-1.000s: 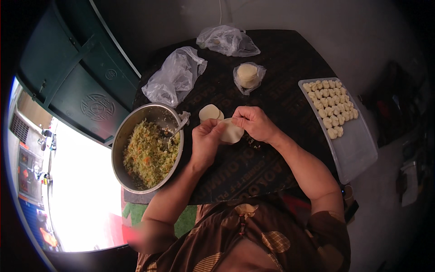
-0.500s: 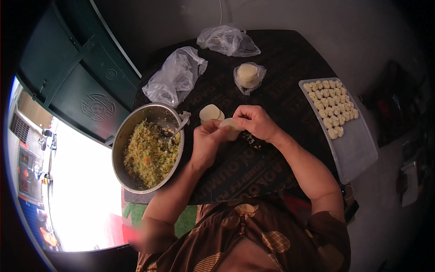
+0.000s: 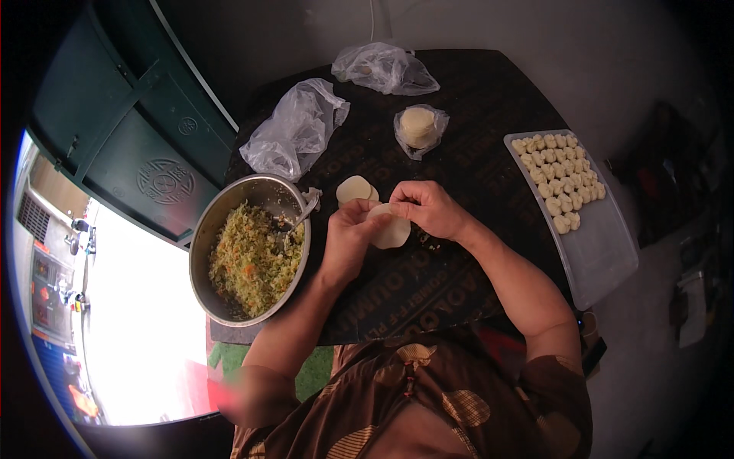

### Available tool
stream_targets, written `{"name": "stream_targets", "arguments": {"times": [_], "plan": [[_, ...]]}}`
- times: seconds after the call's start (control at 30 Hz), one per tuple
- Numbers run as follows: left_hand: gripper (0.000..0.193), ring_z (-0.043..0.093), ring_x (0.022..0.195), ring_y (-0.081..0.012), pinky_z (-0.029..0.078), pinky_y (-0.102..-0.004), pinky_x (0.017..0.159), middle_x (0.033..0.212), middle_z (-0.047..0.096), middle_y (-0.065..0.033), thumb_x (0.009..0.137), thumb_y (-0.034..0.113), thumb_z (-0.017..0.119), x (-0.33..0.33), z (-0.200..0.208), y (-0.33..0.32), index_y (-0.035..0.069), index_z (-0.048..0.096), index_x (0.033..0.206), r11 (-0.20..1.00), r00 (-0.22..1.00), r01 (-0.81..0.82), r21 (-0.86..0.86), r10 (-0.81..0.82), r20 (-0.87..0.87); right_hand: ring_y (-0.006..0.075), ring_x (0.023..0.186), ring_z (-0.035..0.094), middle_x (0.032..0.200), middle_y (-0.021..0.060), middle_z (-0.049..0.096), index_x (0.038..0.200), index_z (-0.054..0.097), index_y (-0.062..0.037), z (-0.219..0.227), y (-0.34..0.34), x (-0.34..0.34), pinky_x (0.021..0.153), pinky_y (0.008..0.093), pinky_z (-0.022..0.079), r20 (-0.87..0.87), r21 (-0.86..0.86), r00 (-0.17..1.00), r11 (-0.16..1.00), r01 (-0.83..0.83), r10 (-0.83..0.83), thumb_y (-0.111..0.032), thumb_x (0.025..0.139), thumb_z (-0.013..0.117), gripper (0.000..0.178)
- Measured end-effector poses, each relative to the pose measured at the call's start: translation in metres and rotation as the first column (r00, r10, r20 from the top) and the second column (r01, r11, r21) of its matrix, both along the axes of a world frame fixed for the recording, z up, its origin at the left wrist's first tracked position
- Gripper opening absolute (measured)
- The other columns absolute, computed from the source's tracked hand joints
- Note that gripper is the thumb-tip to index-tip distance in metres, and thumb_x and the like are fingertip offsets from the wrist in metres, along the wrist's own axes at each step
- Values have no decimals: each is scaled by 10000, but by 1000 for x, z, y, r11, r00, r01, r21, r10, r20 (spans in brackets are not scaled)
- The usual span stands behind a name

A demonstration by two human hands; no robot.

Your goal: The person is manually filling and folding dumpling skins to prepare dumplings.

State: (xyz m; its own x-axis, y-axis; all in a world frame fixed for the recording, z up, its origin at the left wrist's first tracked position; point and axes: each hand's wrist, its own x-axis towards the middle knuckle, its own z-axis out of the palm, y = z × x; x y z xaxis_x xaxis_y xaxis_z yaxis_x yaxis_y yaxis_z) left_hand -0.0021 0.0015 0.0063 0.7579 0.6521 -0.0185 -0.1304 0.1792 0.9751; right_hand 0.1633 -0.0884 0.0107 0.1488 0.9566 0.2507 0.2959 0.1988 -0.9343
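A round, pale dumpling wrapper [image 3: 391, 232] hangs between my two hands above the dark table. My left hand [image 3: 350, 233] pinches its left edge between thumb and fingers. With thumb and forefinger, my right hand [image 3: 428, 210] grips the upper right edge. Just beyond my left hand lie a few loose wrappers [image 3: 355, 188], overlapping. To the left stands a large steel bowl [image 3: 196, 268] of chopped vegetable filling [image 3: 252, 264], with a spoon [image 3: 307, 208] leaning on its right rim. Bits of filling [image 3: 430, 242] are scattered on the table below my right hand.
A stack of wrappers [image 3: 418, 126] sits in an opened plastic bag farther back. Two crumpled clear bags [image 3: 294, 130] [image 3: 386, 69] lie at the table's far side. At the right edge, a plastic tray [image 3: 600, 264] carries rows of folded dumplings [image 3: 556, 172]. A green metal door [image 3: 145, 145] stands left.
The wrapper has tilted down toward me, so more of its round face shows. Both hands have shifted only slightly.
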Motion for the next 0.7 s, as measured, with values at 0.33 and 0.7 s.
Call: {"name": "stream_targets", "arguments": {"times": [0.33, 0.7], "plan": [[160, 623, 739, -111, 495, -232, 689, 862, 661, -77, 799, 12, 673, 1, -6, 1, -13, 609, 944, 994, 994, 101, -28, -102, -37, 49, 711, 514, 730, -11, 585, 807, 607, 1, 2, 0, 0, 635, 232, 442, 53, 53, 995, 996, 77, -80, -82, 868, 621, 104], [184, 606, 707, -93, 474, -222, 644, 842, 661, -55, 788, 43, 686, 0, 0, -4, -17, 619, 948, 988, 973, 150, -49, -156, -168, 139, 704, 556, 738, 49, 582, 796, 580, -16, 7, -3, -12, 648, 285, 460, 284, 52, 955, 996, 77, -88, -55, 803, 653, 83]]}}
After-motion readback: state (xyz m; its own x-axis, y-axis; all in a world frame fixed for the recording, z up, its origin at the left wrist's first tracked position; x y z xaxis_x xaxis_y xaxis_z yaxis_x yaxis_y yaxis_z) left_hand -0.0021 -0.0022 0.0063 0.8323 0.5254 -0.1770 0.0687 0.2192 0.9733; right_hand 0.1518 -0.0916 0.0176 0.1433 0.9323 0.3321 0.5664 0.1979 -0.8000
